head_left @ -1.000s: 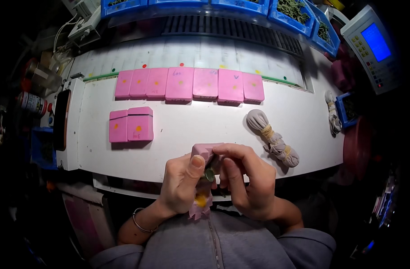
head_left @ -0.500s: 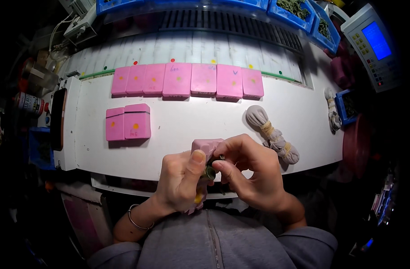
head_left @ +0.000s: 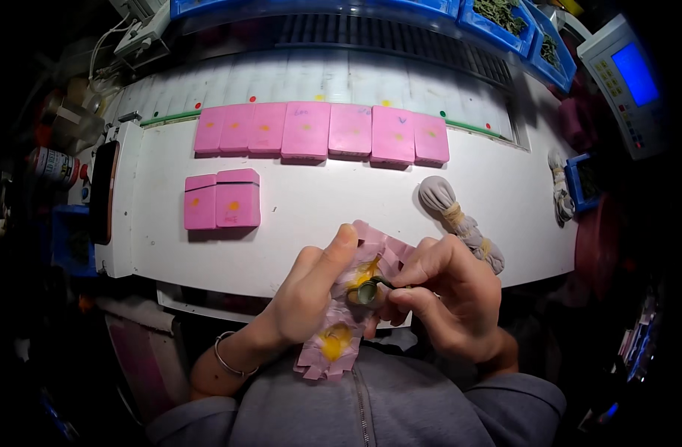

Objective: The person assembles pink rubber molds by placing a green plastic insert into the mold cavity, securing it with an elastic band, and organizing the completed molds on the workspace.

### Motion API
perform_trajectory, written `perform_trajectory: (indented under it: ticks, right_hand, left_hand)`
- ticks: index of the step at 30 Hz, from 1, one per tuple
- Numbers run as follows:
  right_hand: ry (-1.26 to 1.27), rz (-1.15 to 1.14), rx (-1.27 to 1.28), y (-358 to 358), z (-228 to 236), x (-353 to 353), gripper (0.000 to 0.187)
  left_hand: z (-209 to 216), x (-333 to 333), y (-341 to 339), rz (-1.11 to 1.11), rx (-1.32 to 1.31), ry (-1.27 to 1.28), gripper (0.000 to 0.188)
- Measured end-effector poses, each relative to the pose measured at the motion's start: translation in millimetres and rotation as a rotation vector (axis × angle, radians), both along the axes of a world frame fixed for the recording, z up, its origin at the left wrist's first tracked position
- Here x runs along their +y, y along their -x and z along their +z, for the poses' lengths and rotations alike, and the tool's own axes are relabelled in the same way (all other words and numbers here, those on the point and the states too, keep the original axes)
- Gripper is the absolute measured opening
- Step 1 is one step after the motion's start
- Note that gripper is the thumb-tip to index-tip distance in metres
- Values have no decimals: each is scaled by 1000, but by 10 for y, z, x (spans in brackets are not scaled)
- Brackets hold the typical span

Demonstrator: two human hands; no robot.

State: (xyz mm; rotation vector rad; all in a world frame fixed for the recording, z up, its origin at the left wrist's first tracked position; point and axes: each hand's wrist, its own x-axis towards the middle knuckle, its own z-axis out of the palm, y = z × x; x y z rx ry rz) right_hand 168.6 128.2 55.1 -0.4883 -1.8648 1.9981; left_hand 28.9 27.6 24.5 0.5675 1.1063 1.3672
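Note:
My left hand (head_left: 305,294) grips an opened, flexible pink mold (head_left: 327,363) close to my body, with the thumb along its upper part. Yellow stains mark two hollows on the mold's inner face, and its edges are notched. Against the upper hollow sits a dark green ring-shaped piece (head_left: 365,293), probably wax, with a short stem. Thumb and forefinger of my right hand (head_left: 456,302) pinch that stem; the remaining fingers curl beneath, partly hidden. Past my hands, two pink mold blocks (head_left: 237,205) stand side by side on the white table (head_left: 319,195).
Several more pink blocks (head_left: 305,128) line the back, before a belt (head_left: 341,74) with coloured dots. At right lies a grey cloth bundle (head_left: 439,195) tied with tan bands. Blue trays (head_left: 505,26) of green pieces, a blue-screened device (head_left: 633,73) and a phone (head_left: 105,192) surround the table.
The mold has turned and spread open, so its yellow-stained inside shows. The green piece is in clearer view. My right hand has shifted right and slightly down. The belt's dots have moved left.

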Motion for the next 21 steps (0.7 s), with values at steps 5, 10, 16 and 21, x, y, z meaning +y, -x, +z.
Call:
perform_trajectory:
  ticks: [5, 10, 16, 21]
  right_hand:
    - [-252, -102, 137, -87, 99, -77, 15]
    - [-203, -250, 166, -176, -21, 20, 20]
    - [-460, -97, 6, -276, 61, -5, 11]
    - [-598, -288, 138, -291, 46, -147, 22]
  left_hand:
    - [-148, 117, -4, 113, -2, 117, 65]
    - [-311, 30, 40, 286, 851, -12, 43]
    - [-343, -64, 28, 248, 1516, 36, 59]
    - [142, -115, -83, 151, 893, -407, 49]
